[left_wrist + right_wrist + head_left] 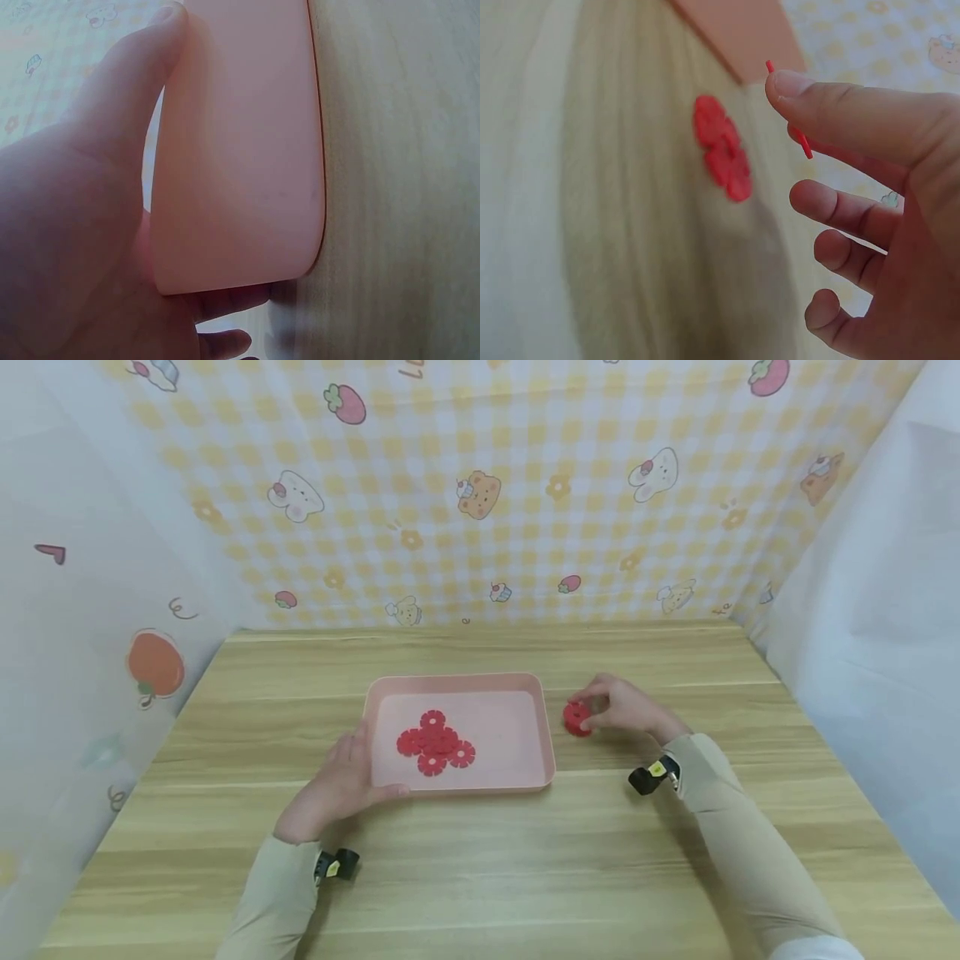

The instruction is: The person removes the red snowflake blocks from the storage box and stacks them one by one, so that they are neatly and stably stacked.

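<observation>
A shallow pink tray [504, 722] stands on the table with several red notched plastic discs [432, 743] overlapping in its left half. My left hand [337, 785] holds the tray's near left corner, thumb at the front rim and fingers along the left side. In the left wrist view the tray's outer wall [247, 165] lies between thumb and fingers. Right of the tray, my right hand [626, 706] pinches one red notched disc [807, 145] between thumb and index finger, the other fingers loosely bent. Below it more red discs [721, 146] lie bunched on the wood.
The wood-grain table [480, 877] meets a yellow checked cloth [525, 535] with cartoon prints at the back. Pale sheets hang at the left [90, 610] and right [862, 585]. A small black camera [652, 777] sits on the right wrist.
</observation>
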The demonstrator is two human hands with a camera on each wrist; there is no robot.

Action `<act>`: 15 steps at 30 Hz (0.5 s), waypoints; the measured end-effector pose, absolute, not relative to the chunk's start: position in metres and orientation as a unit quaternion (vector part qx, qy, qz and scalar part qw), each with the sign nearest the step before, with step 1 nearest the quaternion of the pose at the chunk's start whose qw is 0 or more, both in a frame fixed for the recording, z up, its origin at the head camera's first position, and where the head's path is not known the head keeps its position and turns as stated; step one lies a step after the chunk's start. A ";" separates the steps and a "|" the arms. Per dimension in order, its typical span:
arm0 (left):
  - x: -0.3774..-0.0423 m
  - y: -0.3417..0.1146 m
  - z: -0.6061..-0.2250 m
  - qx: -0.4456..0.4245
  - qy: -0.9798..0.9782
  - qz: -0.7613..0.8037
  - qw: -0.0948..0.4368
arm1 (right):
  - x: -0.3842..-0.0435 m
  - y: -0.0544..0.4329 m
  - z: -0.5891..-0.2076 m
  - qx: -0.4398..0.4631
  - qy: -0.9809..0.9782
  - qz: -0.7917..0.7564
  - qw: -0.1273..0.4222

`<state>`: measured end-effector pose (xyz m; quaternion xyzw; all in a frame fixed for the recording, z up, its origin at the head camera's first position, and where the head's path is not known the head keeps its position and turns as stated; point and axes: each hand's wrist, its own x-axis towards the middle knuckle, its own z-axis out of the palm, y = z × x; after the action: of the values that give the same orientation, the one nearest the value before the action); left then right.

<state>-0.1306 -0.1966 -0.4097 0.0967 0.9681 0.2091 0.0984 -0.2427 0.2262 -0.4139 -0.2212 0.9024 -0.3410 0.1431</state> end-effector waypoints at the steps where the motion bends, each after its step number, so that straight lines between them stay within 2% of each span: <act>1: -0.131 -0.197 -0.410 0.096 0.968 0.208 0.100 | -0.242 0.227 -0.415 -0.222 0.903 -0.339 0.143; 15: -0.131 -0.197 -0.409 0.096 0.967 0.208 0.107 | -0.242 0.231 -0.427 -0.242 0.902 -0.328 0.141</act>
<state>-0.1308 -0.1968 -0.4087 0.0965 0.9674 0.2081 0.1071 -0.2420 0.2315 -0.4265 -0.2417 0.9022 -0.3282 0.1410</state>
